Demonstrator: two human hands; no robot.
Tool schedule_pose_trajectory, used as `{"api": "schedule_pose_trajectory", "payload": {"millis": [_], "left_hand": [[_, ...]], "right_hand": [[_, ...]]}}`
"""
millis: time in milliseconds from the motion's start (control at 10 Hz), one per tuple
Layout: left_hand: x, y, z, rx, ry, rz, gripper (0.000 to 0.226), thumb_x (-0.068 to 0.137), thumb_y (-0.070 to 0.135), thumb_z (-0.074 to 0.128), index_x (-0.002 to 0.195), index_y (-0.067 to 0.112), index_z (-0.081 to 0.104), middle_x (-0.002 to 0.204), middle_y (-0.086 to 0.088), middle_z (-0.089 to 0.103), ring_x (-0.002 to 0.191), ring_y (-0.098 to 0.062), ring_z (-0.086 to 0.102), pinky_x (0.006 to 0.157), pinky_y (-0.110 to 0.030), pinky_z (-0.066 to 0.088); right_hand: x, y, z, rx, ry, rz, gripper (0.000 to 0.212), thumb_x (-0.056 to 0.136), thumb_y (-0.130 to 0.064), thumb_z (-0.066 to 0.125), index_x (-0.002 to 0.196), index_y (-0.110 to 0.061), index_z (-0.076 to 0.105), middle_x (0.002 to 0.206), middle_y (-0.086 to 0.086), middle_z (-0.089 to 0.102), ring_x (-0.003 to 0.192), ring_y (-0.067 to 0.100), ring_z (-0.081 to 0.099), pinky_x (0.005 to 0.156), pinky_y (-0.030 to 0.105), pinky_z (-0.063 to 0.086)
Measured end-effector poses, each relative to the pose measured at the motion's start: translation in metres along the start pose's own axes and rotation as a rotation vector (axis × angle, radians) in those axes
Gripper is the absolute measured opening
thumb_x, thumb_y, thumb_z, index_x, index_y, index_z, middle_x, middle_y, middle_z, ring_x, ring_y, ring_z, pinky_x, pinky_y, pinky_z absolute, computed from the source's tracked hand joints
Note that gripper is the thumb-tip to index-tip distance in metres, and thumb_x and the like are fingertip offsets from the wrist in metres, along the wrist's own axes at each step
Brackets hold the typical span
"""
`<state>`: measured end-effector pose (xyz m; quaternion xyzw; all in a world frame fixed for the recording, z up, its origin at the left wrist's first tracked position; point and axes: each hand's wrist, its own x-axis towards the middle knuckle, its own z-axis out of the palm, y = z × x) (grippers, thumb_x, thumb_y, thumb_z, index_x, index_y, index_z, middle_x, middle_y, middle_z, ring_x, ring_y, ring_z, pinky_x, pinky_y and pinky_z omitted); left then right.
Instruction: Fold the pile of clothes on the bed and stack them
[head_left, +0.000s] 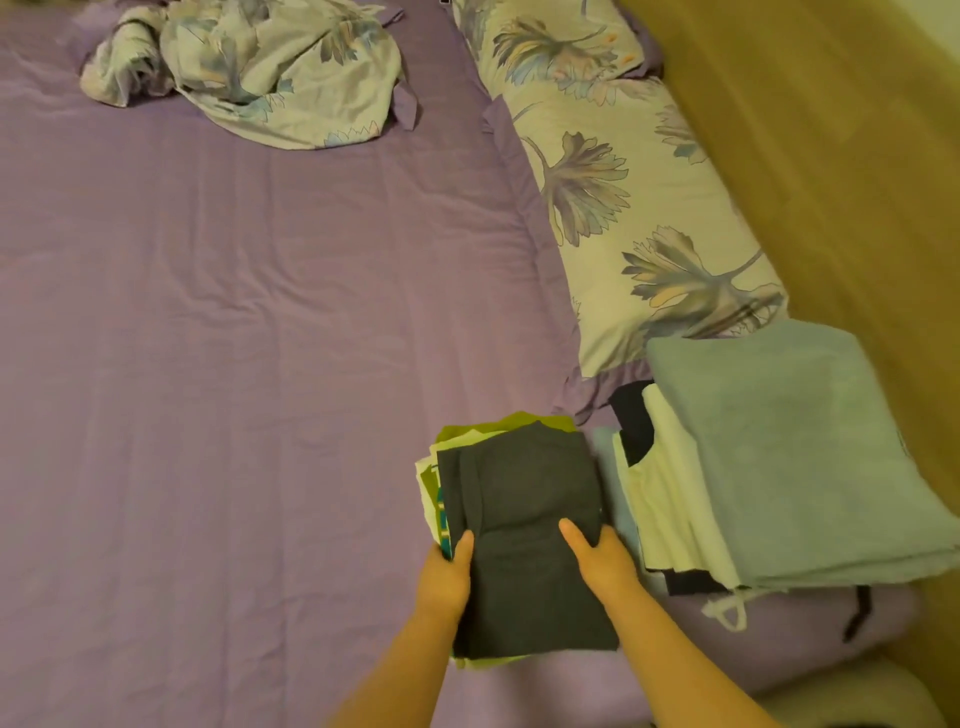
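No words, labels, brand marks or numbers can be read anywhere here (the pillow (623, 197) and the crumpled cloth (270, 67) carry only a flower print, and the folded clothes (524, 530) show no tags).

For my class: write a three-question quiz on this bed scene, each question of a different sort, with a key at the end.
1. True or false: both hands grip the stack topped by the dark grey garment.
2. Multiple choice: What lies on top of the second stack, to the right? A) a red sweater B) a light blue folded cloth C) a pair of shoes.
3. Fill in: The crumpled floral cloth lies at the far end of the ______ bedsheet.

Key:
1. True. The left hand and right hand hold its two sides, thumbs on top.
2. B
3. purple
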<state>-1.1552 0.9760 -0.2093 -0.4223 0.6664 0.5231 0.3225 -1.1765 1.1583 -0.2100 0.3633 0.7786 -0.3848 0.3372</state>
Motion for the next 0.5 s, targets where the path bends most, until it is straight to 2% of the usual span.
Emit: {"api": "schedule_pose_trajectory", "payload": {"millis": [100, 200, 300, 400, 500], "left_hand": [[-0.012, -0.005, -0.003, 0.316, 0.042, 0.048, 0.043, 0.103, 0.034, 0.032, 0.132, 0.004, 0.044, 0.134, -0.017, 0.051, 0.122, -0.033, 0.049, 0.102, -0.04, 0.039], [-0.029, -0.015, -0.01, 0.558, -0.012, 0.131, 0.035, 0.103, 0.026, 0.033, 0.13, 0.007, 0.044, 0.134, -0.014, 0.052, 0.122, -0.028, 0.051, 0.102, -0.035, 0.04], [-0.053, -0.027, -0.016, 0.677, -0.021, 0.171, 0.035, 0.102, 0.029, 0.036, 0.133, 0.012, 0.04, 0.136, -0.01, 0.051, 0.122, -0.023, 0.051, 0.104, -0.033, 0.042], [-0.083, -0.031, -0.022, 0.835, 0.066, 0.267, 0.038, 0.1, 0.036, 0.038, 0.133, 0.017, 0.038, 0.134, -0.005, 0.053, 0.12, -0.021, 0.053, 0.102, -0.034, 0.044], [-0.119, -0.029, -0.021, 0.976, 0.158, 0.42, 0.041, 0.1, 0.043, 0.036, 0.134, 0.021, 0.037, 0.127, -0.003, 0.056, 0.114, -0.02, 0.057, 0.095, -0.032, 0.047]], "right_hand": [[-0.026, -0.003, 0.0, -0.279, 0.063, -0.121, 0.06, 0.098, -0.037, 0.046, 0.145, -0.006, 0.027, 0.141, 0.015, 0.046, 0.126, 0.034, 0.046, 0.1, 0.045, 0.043], [-0.059, 0.009, -0.002, -0.607, 0.077, -0.196, 0.066, 0.095, -0.033, 0.052, 0.147, -0.01, 0.018, 0.144, 0.01, 0.038, 0.13, 0.03, 0.042, 0.101, 0.042, 0.042], [-0.087, 0.022, -0.006, -0.751, 0.063, -0.223, 0.076, 0.094, -0.035, 0.053, 0.15, -0.014, 0.007, 0.153, 0.009, 0.022, 0.136, 0.03, 0.033, 0.106, 0.04, 0.038], [-0.113, 0.026, -0.016, -0.748, 0.052, -0.303, 0.077, 0.095, -0.037, 0.05, 0.152, -0.019, 0.001, 0.156, 0.007, 0.015, 0.139, 0.028, 0.029, 0.109, 0.04, 0.034], [-0.144, 0.026, -0.026, -0.831, 0.119, -0.484, 0.075, 0.097, -0.04, 0.045, 0.152, -0.019, -0.001, 0.157, 0.004, 0.017, 0.14, 0.026, 0.026, 0.112, 0.041, 0.027]]}}
